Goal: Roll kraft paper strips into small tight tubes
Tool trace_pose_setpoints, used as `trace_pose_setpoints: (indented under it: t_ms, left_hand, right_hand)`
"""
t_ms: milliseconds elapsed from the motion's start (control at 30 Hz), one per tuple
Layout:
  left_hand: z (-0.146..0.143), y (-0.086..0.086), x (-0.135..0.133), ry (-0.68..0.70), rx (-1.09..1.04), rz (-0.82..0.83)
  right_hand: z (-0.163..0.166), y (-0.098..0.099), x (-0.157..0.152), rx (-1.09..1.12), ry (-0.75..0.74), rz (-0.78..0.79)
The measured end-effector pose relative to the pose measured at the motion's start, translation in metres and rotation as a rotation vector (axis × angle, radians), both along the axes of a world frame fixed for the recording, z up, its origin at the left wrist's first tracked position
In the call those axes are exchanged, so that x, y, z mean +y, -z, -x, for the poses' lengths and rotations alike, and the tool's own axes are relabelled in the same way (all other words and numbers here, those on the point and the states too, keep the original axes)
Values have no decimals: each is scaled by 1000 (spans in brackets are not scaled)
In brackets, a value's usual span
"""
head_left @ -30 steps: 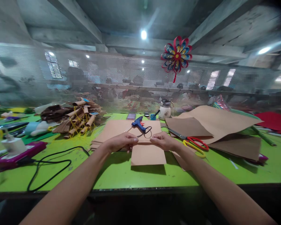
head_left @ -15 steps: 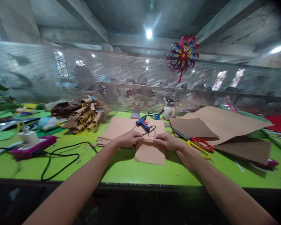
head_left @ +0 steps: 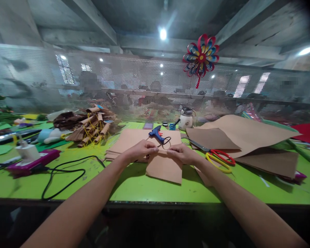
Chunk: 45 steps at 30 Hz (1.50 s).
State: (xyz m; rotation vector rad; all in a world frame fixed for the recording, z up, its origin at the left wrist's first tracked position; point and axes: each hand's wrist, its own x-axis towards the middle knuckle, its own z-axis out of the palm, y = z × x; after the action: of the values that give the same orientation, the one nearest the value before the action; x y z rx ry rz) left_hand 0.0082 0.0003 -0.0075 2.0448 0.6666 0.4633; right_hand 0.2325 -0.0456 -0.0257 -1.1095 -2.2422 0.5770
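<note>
My left hand [head_left: 141, 150] and my right hand [head_left: 181, 153] both pinch the far edge of a small brown paper sheet [head_left: 164, 168], which slopes from my fingers toward me on the green table [head_left: 134, 187]. The fingers of both hands are closed on the paper, the two hands a short way apart. Just beyond them a blue glue gun [head_left: 156, 133] with a black cord lies on a stack of brown paper sheets [head_left: 129, 139]. Scissors with red and yellow handles [head_left: 217, 157] lie right of my right hand.
Large brown paper sheets [head_left: 245, 136] spread at the right. A pile of rolled paper tubes with yellow string [head_left: 93, 125] sits at the left, near a pink device with a white plug [head_left: 31, 160] and black cable [head_left: 64, 172]. A white jar [head_left: 185, 120] stands by the mesh screen [head_left: 134, 89], where a paper pinwheel [head_left: 200, 58] hangs.
The paper's far edge has been drawn up and my hands have moved closer together along it. The view has shifted slightly.
</note>
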Motion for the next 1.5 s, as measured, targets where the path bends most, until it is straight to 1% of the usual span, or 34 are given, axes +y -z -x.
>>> trace_pose_setpoints:
  t_ms: [67, 167, 333, 467, 633, 767, 867, 933, 1033, 1100, 1167, 1233, 1300, 1367, 1433, 1500]
  left_hand:
    - [1, -1, 0, 19, -12, -3]
    - [3, 0, 0, 44, -1, 65]
    - [2, 5, 3, 10, 25, 189]
    - [-1, 8, 4, 24, 0, 197]
    - [-2, 11, 5, 16, -1, 238]
    - [-2, 13, 6, 21, 0, 273]
    - [-2, 10, 3, 17, -15, 258]
    - [-1, 6, 0, 38, -65, 230]
    - [0, 3, -2, 74, -163, 203]
    - [0, 3, -2, 78, -233, 245]
    - [-1, 5, -3, 88, -301, 336]
    - [-4, 8, -5, 119, -346, 435]
    - [-8, 12, -9, 160, -353, 518]
    - [-12, 16, -12, 193, -358, 577]
    - [-16, 21, -14, 211, -367, 611]
    - [-19, 25, -16, 220, -388, 634]
  right_hand:
    - [0, 1, 1, 21, 4, 3]
    - [-2, 3, 3, 33, -6, 11]
    - [-4, 3, 3, 17, -33, 31]
    - [-5, 1, 1, 11, -32, 47]
    - [-7, 0, 2, 0, -52, 113]
    - [-6, 2, 2, 31, -16, 164]
    - [-6, 3, 0, 122, 27, 206]
    - [-7, 1, -1, 221, 44, 252]
    - [-12, -5, -1, 467, 27, 342]
    - [-15, -10, -1, 660, 7, 364]
    - [-17, -15, -3, 755, -24, 357]
    - [-14, -21, -9, 690, -103, 360]
    - [-9, -27, -18, 530, -240, 359]
    - [-3, -34, -27, 412, -352, 284]
    - [3, -39, -33, 402, -360, 175]
    - [6, -38, -35, 425, -323, 109]
